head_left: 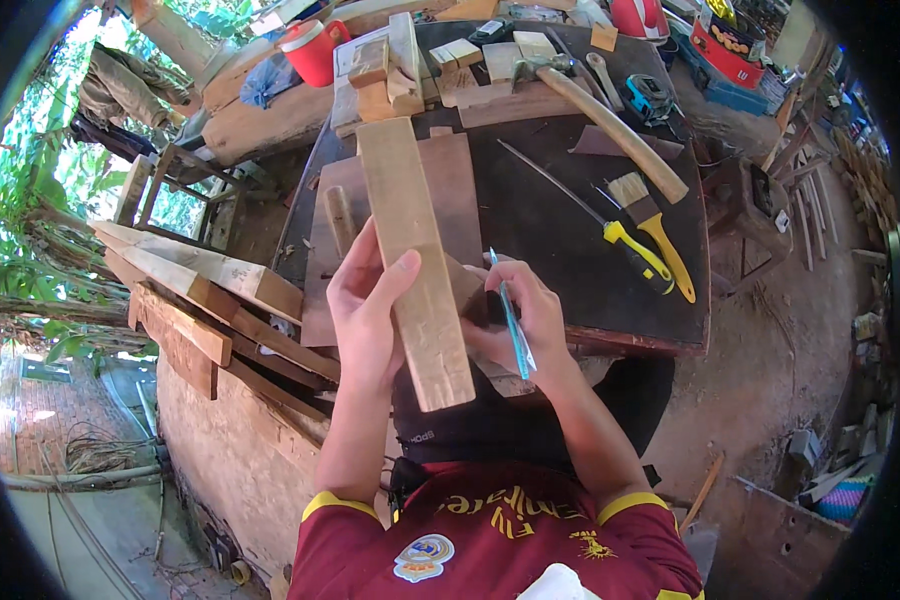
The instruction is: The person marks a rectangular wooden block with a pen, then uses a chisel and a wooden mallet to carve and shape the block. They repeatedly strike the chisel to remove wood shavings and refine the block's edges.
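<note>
My left hand [360, 320] is closed around a long, pale wooden block [417, 240], thumb across its top face. The block tilts lengthwise away from me, over the near edge of the dark table. Just right of it, my right hand [538, 320] grips a slim light-blue pen [514, 325] that slants between the fingers. A small dark piece shows by those fingertips, but I cannot make out what it is. Under the block, a brown wooden board [455, 190] lies on the tabletop, with a short wooden handle-like piece [339, 215] on it.
On the table's right lie a yellow-handled screwdriver [635, 250], a paintbrush [658, 235] and a hammer [615, 130]. A blue tape measure [650, 97] and several wood offcuts [395, 70] sit at the back. Timber beams [205, 275] jut out at left; a red jug [308, 52] stands beyond.
</note>
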Demonstrator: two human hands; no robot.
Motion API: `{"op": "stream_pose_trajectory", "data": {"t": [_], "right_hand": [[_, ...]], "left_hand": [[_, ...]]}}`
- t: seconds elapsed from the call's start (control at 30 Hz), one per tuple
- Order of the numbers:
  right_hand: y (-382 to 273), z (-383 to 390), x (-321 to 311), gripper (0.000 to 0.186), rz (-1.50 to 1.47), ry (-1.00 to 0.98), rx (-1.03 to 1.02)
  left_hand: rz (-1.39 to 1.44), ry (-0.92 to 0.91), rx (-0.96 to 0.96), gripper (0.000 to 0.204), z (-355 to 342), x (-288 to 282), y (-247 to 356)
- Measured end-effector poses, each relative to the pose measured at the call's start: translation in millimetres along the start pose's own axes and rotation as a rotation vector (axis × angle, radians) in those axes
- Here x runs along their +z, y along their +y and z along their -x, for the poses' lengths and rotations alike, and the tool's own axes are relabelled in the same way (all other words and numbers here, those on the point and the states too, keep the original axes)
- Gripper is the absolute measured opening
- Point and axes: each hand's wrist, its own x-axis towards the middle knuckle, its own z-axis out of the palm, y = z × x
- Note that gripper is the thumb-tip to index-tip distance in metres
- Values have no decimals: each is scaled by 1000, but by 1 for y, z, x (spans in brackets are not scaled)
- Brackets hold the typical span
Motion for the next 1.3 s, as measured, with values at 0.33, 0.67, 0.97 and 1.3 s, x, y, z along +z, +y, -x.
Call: {"op": "stream_pose_trajectory", "data": {"t": [0.33, 0.67, 0.97, 1.3], "right_hand": [[6, 1, 0, 53, -69, 14, -100], [11, 2, -3, 50, -128, -30, -104], [14, 2, -5, 46, -98, -27, -125], [11, 2, 0, 46, -56, 52, -170]], "left_hand": [[-283, 0, 87, 53, -14, 10, -11], [-459, -34, 286, 58, -14, -2, -16], [-634, -28, 229, 60, -17, 17, -8], [-543, -122, 153, 77, -19, 9, 6]]}}
